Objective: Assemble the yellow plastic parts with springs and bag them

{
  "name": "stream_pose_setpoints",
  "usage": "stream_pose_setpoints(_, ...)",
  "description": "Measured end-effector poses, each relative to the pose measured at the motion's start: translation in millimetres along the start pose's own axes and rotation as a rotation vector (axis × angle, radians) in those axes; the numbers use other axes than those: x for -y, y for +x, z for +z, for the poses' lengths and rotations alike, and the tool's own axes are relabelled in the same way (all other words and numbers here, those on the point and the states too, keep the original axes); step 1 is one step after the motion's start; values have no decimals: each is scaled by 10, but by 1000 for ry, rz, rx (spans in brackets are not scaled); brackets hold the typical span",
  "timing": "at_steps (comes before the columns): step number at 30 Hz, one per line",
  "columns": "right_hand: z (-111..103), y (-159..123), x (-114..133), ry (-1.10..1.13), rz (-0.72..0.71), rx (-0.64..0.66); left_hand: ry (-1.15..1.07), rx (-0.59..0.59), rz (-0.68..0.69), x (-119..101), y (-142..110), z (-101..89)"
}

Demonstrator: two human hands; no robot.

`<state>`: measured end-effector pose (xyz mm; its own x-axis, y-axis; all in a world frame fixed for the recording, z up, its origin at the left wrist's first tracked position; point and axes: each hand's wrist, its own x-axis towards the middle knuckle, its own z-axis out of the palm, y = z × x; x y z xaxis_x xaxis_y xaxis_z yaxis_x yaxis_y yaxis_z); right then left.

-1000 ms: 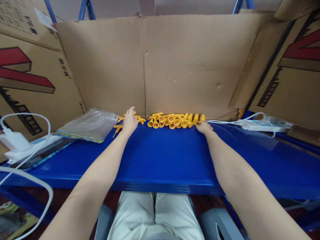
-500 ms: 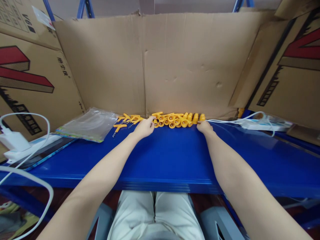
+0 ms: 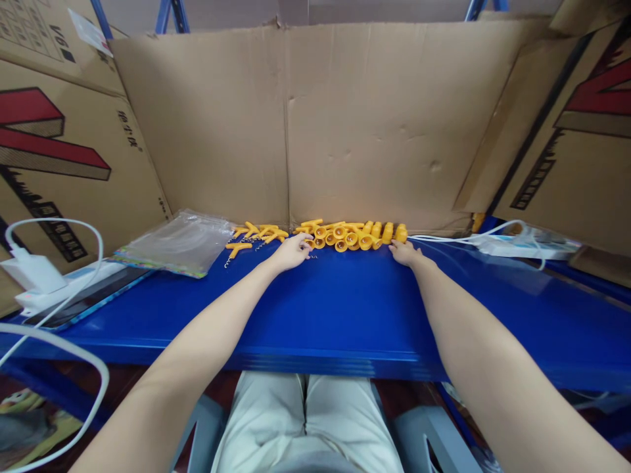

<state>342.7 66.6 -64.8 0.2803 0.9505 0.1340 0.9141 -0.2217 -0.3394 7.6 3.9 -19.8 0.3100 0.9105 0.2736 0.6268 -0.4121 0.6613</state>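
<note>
My left hand is at the left end of a row of yellow pieces, its fingers curled. A thin metal spiral pokes out beside its fingertips, so it appears to hold a corkscrew whose handle is hidden. Several yellow bell-shaped cups are stacked along the cardboard, many with their open ends towards me. My right hand rests low against the last cup on the right, fingers stretched out and slightly apart. Several corkscrews with yellow Y-shaped handles lie left of my left hand.
Clear plastic bags lie left of the corkscrews. A phone or tablet and a power strip with a white charger are further left. Another power strip stands right. A cardboard sheet walls the back of the blue shelf.
My left hand has moved right from the loose corkscrews to the left end of the cups, then slightly towards me; a metal spiral now shows beside it. My right hand has stayed nearly still.
</note>
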Motion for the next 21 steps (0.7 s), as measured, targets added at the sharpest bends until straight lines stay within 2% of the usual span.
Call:
stream_pose_setpoints(3,-64,-140,67,31,45,-8,172,-46,73,31,2,-71)
stream_pose_setpoints(6,-164,-267,111,136,86,-118,411,-88,84,109,5,-180)
stream_pose_setpoints(10,-319,-374,148,263,175,-287,659,-61,-81,179,-20,-304)
stream_pose_setpoints(13,-414,-405,211,316,185,-385,748,44,-222,183,-45,-356)
stream_pose_setpoints(18,-498,-389,429,400,10,-565,733,150,-184,144,-44,-387)
stream_pose_setpoints(21,-517,-396,607,412,-173,-583,613,217,-204,107,-50,-377)
